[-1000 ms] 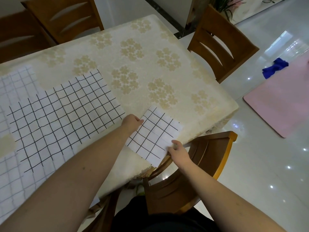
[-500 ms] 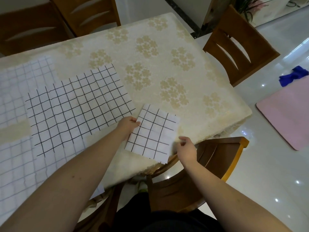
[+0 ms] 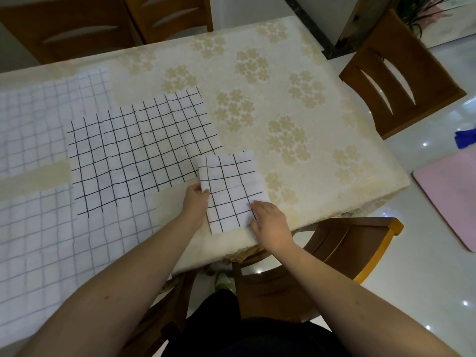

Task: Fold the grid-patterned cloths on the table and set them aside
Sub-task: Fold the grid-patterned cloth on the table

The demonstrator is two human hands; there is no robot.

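Note:
A small folded white cloth with a black grid [image 3: 230,188] lies near the table's front edge. My left hand [image 3: 195,202] pinches its left edge. On the cloth's near right corner my right hand [image 3: 270,222] rests, fingers curled over the edge. To the left, a larger black-grid cloth [image 3: 139,150] lies spread flat. Pale-grid cloths lie flat further left, one at the back [image 3: 46,119] and one at the front [image 3: 64,253].
The table [image 3: 296,104] wears a cream floral tablecloth. Wooden chairs stand at the back [image 3: 77,27], the right [image 3: 401,86] and under the front edge [image 3: 342,253]. A pink mat [image 3: 453,197] and a blue rag [image 3: 465,137] lie on the glossy floor.
The folded cloth has turned from slanted to nearly square with the table and shifted slightly farther in from the front edge. Both hands stayed on it; the view swung left.

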